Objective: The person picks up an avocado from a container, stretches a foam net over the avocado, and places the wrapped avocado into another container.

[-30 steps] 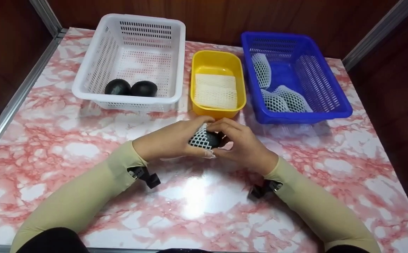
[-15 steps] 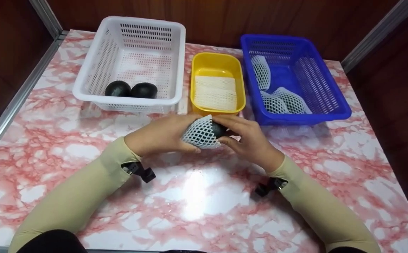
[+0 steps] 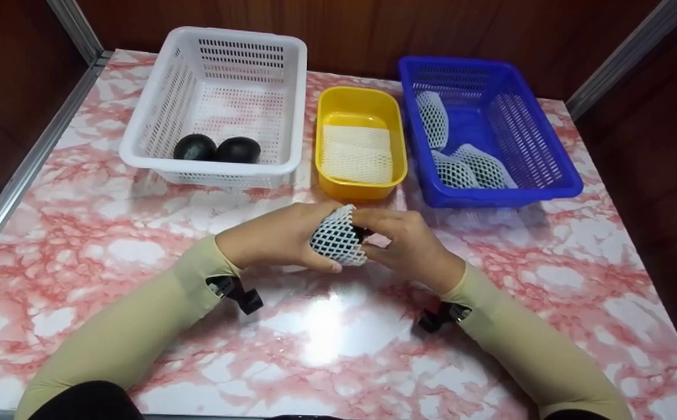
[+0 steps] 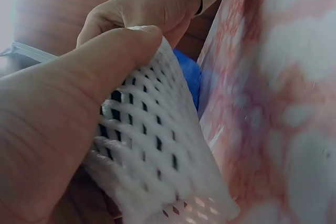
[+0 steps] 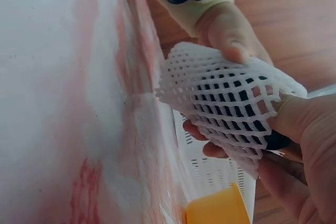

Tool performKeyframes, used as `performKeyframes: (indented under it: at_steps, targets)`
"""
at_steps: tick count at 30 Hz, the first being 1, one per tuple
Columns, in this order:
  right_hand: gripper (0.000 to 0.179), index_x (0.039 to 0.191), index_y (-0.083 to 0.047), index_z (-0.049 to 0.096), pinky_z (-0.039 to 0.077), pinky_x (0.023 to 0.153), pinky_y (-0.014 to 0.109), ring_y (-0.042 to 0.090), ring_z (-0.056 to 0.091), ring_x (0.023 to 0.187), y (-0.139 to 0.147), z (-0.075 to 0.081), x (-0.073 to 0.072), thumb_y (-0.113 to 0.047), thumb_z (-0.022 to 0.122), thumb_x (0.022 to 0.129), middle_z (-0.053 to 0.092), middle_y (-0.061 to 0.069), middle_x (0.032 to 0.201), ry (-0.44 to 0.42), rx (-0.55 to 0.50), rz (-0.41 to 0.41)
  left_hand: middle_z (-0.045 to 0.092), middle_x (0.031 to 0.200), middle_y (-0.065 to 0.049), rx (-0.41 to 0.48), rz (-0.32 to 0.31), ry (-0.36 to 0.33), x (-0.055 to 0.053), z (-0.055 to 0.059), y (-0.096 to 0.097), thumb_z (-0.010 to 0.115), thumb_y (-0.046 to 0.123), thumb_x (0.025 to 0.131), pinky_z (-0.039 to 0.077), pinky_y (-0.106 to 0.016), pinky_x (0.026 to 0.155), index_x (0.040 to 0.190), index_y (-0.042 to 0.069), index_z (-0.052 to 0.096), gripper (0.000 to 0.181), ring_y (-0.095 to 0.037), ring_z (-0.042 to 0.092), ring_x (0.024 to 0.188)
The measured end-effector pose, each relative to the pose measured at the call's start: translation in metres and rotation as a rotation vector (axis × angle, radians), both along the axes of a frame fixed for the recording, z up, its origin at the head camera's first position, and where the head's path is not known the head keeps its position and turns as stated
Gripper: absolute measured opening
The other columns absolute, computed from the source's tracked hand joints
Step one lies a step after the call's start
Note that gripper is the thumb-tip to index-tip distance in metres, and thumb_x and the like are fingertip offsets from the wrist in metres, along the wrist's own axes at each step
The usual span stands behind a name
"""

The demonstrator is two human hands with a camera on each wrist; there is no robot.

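Observation:
Between both hands, above the table, is a dark oval fruit (image 5: 276, 140) inside a white foam fruit net (image 3: 337, 238). My left hand (image 3: 280, 236) grips the netted fruit from the left, its thumb across the near side of the mesh in the left wrist view. At the net's open right end, my right hand (image 3: 411, 245) pinches the edge with thumb and fingers, and a bit of bare dark fruit shows there. The right wrist view has the right thumb tucked at the mesh edge and left fingertips (image 5: 215, 150) below the net.
A white basket (image 3: 210, 166) at back left holds two dark fruits (image 3: 238, 150). In the middle a yellow tub (image 3: 359, 189) contains flat foam nets (image 3: 357, 153). The blue basket (image 3: 505, 197) at right has several netted fruits (image 3: 433, 119). Wooden walls (image 3: 350, 35) enclose the marbled table.
The hands rose slightly, then came down again. The net has slid further over the fruit to the right, so less dark skin shows.

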State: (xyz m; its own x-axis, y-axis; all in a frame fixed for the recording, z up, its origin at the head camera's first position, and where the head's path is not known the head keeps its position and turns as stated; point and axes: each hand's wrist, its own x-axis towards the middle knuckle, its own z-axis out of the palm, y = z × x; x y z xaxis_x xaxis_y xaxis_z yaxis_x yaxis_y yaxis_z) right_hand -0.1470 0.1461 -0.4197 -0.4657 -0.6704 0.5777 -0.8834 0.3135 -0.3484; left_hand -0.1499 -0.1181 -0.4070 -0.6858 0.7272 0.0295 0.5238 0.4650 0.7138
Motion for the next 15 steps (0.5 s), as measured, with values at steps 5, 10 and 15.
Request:
performKeyframes:
  at_steps: [5,10,15]
  targets:
    - [0.035,0.104,0.005,0.077,0.067,0.089,0.049,0.036,0.08,0.097,-0.004,-0.006,0.003,0.015,0.081,0.07,0.08,0.018,0.1,0.051,0.01,0.049,0.074,0.123,0.0,0.0,0.011,-0.026,0.006,-0.001,0.005,0.089,0.044,0.088,0.062,-0.035,0.094,0.151,0.017,0.052,0.078,-0.015,0.072,0.106]
    - [0.03,0.105,0.003,0.076,0.067,0.091,0.046,0.033,0.079,0.097,-0.003,-0.006,0.001,0.01,0.085,0.077,0.08,0.017,0.102,0.04,-0.012,0.05,0.07,0.134,-0.004,0.023,0.053,-0.06,0.006,0.004,0.004,0.088,0.051,0.089,0.062,-0.038,0.096,0.164,0.021,0.041,0.094,-0.019,0.071,0.109]
    - [0.039,0.117,0.006,0.077,0.064,0.096,0.028,0.033,0.08,0.104,0.0,-0.002,-0.004,0.007,0.09,0.08,0.082,0.022,0.115,0.004,-0.11,0.0,0.062,0.152,-0.005,0.031,0.127,-0.054,0.001,0.011,-0.003,0.091,0.053,0.085,0.058,-0.045,0.107,0.171,0.029,0.033,0.106,-0.023,0.067,0.122]
